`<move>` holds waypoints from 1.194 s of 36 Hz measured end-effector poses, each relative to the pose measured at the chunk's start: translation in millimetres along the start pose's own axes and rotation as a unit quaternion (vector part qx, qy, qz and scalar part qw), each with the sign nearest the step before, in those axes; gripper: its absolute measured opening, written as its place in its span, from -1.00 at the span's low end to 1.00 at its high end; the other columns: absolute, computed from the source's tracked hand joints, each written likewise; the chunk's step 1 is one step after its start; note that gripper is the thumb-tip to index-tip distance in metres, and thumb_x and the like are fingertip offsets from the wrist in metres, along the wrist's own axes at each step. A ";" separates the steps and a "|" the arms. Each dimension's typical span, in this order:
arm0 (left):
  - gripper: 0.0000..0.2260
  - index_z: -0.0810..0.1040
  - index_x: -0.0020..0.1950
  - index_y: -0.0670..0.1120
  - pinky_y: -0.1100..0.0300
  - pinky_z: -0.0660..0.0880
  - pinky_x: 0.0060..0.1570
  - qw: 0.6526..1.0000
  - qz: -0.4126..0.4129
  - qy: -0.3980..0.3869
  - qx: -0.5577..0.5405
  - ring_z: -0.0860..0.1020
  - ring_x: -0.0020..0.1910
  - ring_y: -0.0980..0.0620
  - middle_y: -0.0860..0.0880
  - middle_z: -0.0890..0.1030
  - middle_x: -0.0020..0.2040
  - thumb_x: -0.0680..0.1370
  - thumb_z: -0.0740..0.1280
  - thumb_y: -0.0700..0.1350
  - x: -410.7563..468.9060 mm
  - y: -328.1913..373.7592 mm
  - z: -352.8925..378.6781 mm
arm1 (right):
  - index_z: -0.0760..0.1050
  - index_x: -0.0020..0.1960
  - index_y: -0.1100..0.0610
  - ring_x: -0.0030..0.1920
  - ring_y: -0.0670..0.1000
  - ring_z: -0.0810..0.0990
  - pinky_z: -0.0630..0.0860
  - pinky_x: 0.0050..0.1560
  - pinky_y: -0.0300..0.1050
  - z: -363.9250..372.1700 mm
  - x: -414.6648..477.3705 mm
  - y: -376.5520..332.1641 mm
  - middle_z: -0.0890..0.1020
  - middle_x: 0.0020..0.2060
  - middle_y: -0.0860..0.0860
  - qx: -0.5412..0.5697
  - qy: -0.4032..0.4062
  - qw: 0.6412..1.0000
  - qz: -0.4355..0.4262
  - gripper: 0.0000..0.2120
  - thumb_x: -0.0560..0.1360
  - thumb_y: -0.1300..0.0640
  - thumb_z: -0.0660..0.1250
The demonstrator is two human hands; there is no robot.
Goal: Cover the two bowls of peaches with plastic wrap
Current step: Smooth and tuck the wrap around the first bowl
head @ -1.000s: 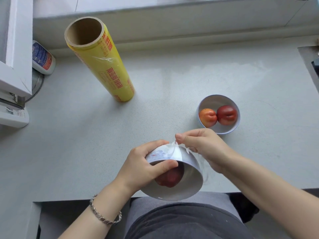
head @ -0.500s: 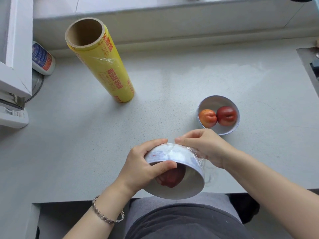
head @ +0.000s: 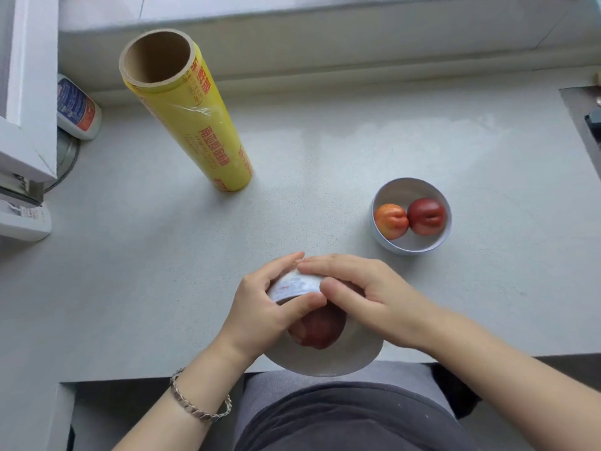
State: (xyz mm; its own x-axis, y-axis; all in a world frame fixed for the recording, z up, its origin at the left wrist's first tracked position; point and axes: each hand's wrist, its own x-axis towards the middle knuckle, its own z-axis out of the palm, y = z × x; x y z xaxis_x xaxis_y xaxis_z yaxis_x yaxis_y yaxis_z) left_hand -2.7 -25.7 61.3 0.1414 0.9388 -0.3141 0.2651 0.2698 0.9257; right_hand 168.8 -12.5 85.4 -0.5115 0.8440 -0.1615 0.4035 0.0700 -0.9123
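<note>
- Clamped on the near bowl [head: 325, 362] is the left grip [head: 260, 307]: fingers curl round the far wall, thumb hooks over the rim
- right grip [head: 364, 297] isn't clamped: fingers lie nearly straight across the bowl's outer wall and the thumb presses beside the left thumb. Looks like pressing wrap down, not holding
- near bowl is at the table [head: 325, 141] front edge, tipped w/ its mouth toward the person and partly overhanging. Can't tell if its base touches the table
- Step in hand, my read: sealing the near bowl, tucking the loose edge against the outside wall. Wrap is too clear to make out on this bowl, so can't judge how tight it sits
- Contents: 1 dark red peach [head: 322, 330] shows inside; anything more is hidden behind the hands
- far bowl [head: 410, 193] stands upright on the table, well apart to the right, uncovered as far as I can see. It holds 2 touching fruits: orange peach [head: 390, 221] on the left, red peach [head: 426, 216] on the right
- wrap roll [head: 192, 125] stands on end at far left, well apart from both bowls, its loose edge wrinkled partway up
- Progress: approx half at best; far bowl not yet begun
- Next calls for: set the near bowl level, free both hands, fetch the roll, pull a sheet wider than the far bowl's rim
- Risk: the tipped bowl could slip off the edge if the left grip eases
</note>
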 end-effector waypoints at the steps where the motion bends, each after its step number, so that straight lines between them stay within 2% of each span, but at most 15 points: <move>1: -0.26 0.55 0.12 0.07 0.51 0.42 0.00 1.000 -0.002 0.000 0.001 0.56 -0.02 0.38 0.26 0.62 -0.06 0.01 0.47 0.35 0.2 0.4 0.1 | 0.48 0.27 0.03 0.22 -0.27 0.44 0.33 0.28 -0.31 -0.4 1.1 4.3 0.54 0.17 -0.20 0.000 -0.009 1.000 0.024 -0.46 0.43 -0.21 0.07; 4: -0.38 0.53 0.07 0.17 0.48 0.44 -0.04 1.000 0.001 0.009 0.000 0.57 -0.09 0.33 0.14 0.64 -0.08 0.03 0.47 0.26 1.3 2.4 -2.4 | 0.48 0.26 -0.02 0.20 -0.28 0.46 0.35 0.27 -0.28 -6.0 -0.4 17.5 0.55 0.15 -0.27 0.068 -0.031 0.993 0.093 -0.34 0.34 -0.40 0.09; 6: -0.46 0.52 0.07 0.19 0.39 0.48 -0.06 0.999 0.009 0.027 -0.028 0.60 -0.13 0.24 0.05 0.65 -0.10 0.11 0.44 0.21 3.4 3.3 -6.4 | 0.52 0.20 0.01 0.20 -0.19 0.51 0.39 0.22 -0.29 -11.7 -5.4 25.9 0.60 0.14 -0.17 0.148 -0.023 0.982 0.116 -0.28 0.30 -0.48 0.13; 9: -0.48 0.57 0.05 0.27 0.29 0.54 -0.12 0.994 0.006 0.050 -0.096 0.61 -0.17 0.11 0.00 0.67 -0.21 0.13 0.47 0.34 6.1 1.9 -10.2 | 0.54 0.17 0.08 0.11 -0.15 0.58 0.45 0.12 -0.26 -16.1 -14.7 31.4 0.65 0.07 -0.10 0.230 -0.007 0.963 0.140 -0.41 0.27 -0.26 0.35; 12: -0.48 0.59 0.02 0.29 0.28 0.55 -0.13 0.991 -0.008 0.035 -0.127 0.60 -0.17 0.09 0.01 0.67 -0.20 0.14 0.39 0.46 6.7 0.9 -7.4 | 0.58 0.01 0.00 -0.06 -0.19 0.62 0.49 -0.07 -0.35 -14.5 -15.8 30.0 0.69 -0.12 -0.15 0.278 0.033 0.951 0.133 -0.60 0.20 -0.08 0.39; 17: -0.54 0.58 0.06 0.03 0.26 0.53 -0.11 0.988 -0.052 -0.057 -0.133 0.61 -0.12 0.06 -0.01 0.66 -0.07 0.27 0.39 0.26 8.2 6.8 -9.1 | 0.66 -0.25 -0.05 -0.22 -0.23 0.63 0.49 -0.20 -0.41 -14.2 -14.6 26.7 0.70 -0.27 -0.14 0.294 0.097 0.943 0.123 -0.87 0.19 0.06 0.45; 20: -0.54 0.55 0.06 0.02 0.29 0.48 -0.04 0.989 -0.069 -0.111 -0.074 0.59 -0.04 0.10 0.02 0.64 -0.03 0.28 0.28 0.24 13.2 11.6 -12.8 | 0.64 -0.29 -0.05 -0.27 -0.25 0.61 0.47 -0.24 -0.43 -14.2 -15.0 22.4 0.69 -0.33 -0.16 0.284 0.090 0.947 0.119 -0.84 0.27 0.21 0.44; 23: -0.57 0.59 -0.01 0.09 0.37 0.46 -0.05 0.991 -0.056 -0.117 -0.028 0.59 -0.03 0.17 0.08 0.65 -0.03 0.25 0.32 0.30 16.6 14.0 -10.8 | 0.61 -0.24 -0.05 -0.28 -0.28 0.60 0.47 -0.23 -0.45 -16.6 -13.3 17.1 0.67 -0.35 -0.20 0.263 0.070 0.953 0.131 -0.75 0.35 0.31 0.44; 26: -0.48 0.61 -0.05 0.09 0.34 0.48 -0.07 0.996 -0.028 -0.075 -0.032 0.60 -0.06 0.15 0.07 0.67 -0.08 0.18 0.37 0.42 15.6 9.6 -7.5 | 0.65 -0.26 -0.09 -0.22 -0.27 0.61 0.47 -0.20 -0.45 -22.1 -11.8 14.5 0.68 -0.29 -0.20 0.255 0.038 0.957 0.136 -0.83 0.34 0.19 0.47; 29: -0.50 0.60 -0.07 0.10 0.37 0.47 -0.11 0.999 -0.011 -0.027 -0.034 0.60 -0.11 0.18 0.13 0.67 -0.13 0.16 0.39 0.39 11.1 9.0 -5.0 | 0.66 -0.20 -0.10 -0.15 -0.24 0.62 0.46 -0.13 -0.42 -27.5 -7.8 8.7 0.69 -0.21 -0.18 0.262 0.019 0.952 0.159 -0.91 0.33 0.00 0.38; 31: -0.59 0.60 -0.07 0.10 0.39 0.45 -0.12 1.000 -0.006 -0.010 -0.024 0.59 -0.11 0.19 0.15 0.66 -0.14 0.20 0.37 0.29 9.0 10.1 -2.8 | 0.63 -0.17 0.03 -0.19 -0.19 0.60 0.45 -0.08 -0.30 -30.3 -1.7 5.3 0.67 -0.26 -0.14 0.253 0.030 0.950 0.180 -0.74 0.34 -0.16 0.40; 33: -0.63 0.59 -0.08 0.13 0.41 0.45 -0.10 1.000 -0.002 -0.005 -0.011 0.59 -0.11 0.21 0.19 0.65 -0.14 0.21 0.36 0.25 7.3 11.1 -0.6 | 0.56 -0.25 0.05 -0.32 -0.21 0.54 0.41 -0.13 -0.28 -31.4 4.1 0.8 0.60 -0.38 -0.16 0.217 0.049 0.953 0.206 -0.67 0.27 -0.22 0.37; 35: -0.63 0.59 -0.07 0.16 0.42 0.44 -0.08 1.000 -0.002 -0.011 0.007 0.59 -0.08 0.23 0.24 0.65 -0.12 0.20 0.37 0.26 6.2 10.9 0.7 | 0.50 -0.35 0.04 -0.43 -0.22 0.44 0.35 -0.25 -0.30 -30.3 9.9 -1.2 0.51 -0.48 -0.15 0.173 0.049 0.957 0.229 -0.70 0.32 -0.19 0.38; 38: -0.61 0.58 -0.05 0.17 0.39 0.45 -0.01 0.999 -0.006 -0.026 0.027 0.58 -0.03 0.24 0.25 0.64 -0.08 0.18 0.38 0.27 3.8 9.6 0.7 | 0.51 -0.41 0.05 -0.43 -0.17 0.41 0.34 -0.27 -0.29 -29.7 16.1 -1.3 0.48 -0.51 -0.12 0.146 0.031 0.956 0.251 -0.70 0.42 -0.07 0.37; 43: -0.60 0.58 -0.05 0.22 0.35 0.46 0.03 0.998 -0.017 -0.035 0.041 0.58 -0.01 0.24 0.27 0.64 -0.06 0.16 0.39 0.28 1.5 7.1 -2.1 | 0.54 -0.29 0.17 -0.20 -0.03 0.44 0.38 -0.10 -0.26 -30.3 17.8 2.4 0.65 -0.22 0.03 0.316 0.051 0.916 0.243 -0.83 0.40 0.09 0.37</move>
State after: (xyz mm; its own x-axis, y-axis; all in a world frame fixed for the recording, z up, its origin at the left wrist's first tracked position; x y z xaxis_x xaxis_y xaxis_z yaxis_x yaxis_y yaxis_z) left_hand -2.6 -22.0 67.8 0.1966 0.9116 -0.3611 0.3474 0.2797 0.8951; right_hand 183.7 18.8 91.8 -0.3010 0.7413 -0.5999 0.0284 -0.6218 -0.7826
